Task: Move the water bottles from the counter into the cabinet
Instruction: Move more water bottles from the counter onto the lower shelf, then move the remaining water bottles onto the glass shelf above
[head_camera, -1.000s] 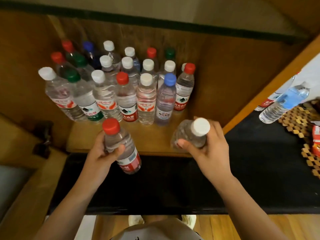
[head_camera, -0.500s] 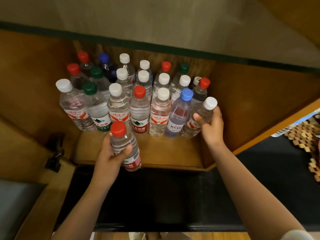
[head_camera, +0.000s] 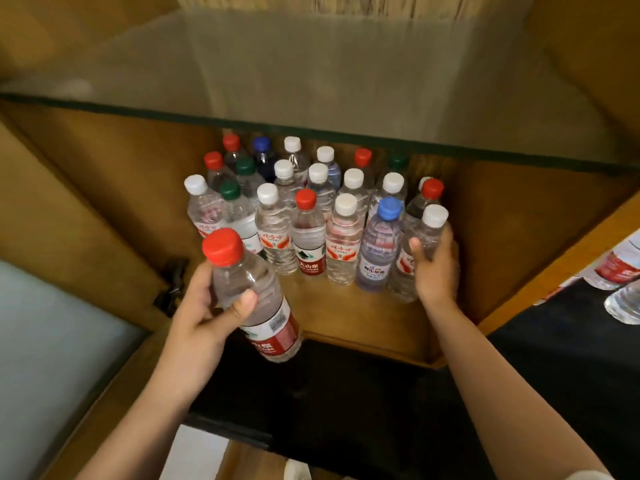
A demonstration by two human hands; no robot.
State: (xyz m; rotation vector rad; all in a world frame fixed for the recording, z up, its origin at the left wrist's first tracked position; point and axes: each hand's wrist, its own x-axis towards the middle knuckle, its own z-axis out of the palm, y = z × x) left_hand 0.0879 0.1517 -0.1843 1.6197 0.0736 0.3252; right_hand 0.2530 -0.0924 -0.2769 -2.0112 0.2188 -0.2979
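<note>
1. The left hand (head_camera: 204, 317) grips a red-capped bottle (head_camera: 254, 299), tilted, cap to the upper left, above the cabinet shelf (head_camera: 363, 323) front edge.
2. The right hand (head_camera: 437, 263) holds a white-capped bottle (head_camera: 420, 251), upright at the front row's right end.
3. I judge the left bottle goes next; free shelf lies just ahead of it.

Clear bottle (head_camera: 256, 296) in left hand (head_camera: 201, 313) w/ red cap & red-white label, clear white-capped bottle (head_camera: 414, 258) in right hand (head_camera: 437, 268) w/ red-white label, cabinet (head_camera: 519, 216) warm brown wood w/ caps in red, white, green & blue, counter (head_camera: 571, 358) black.
</note>
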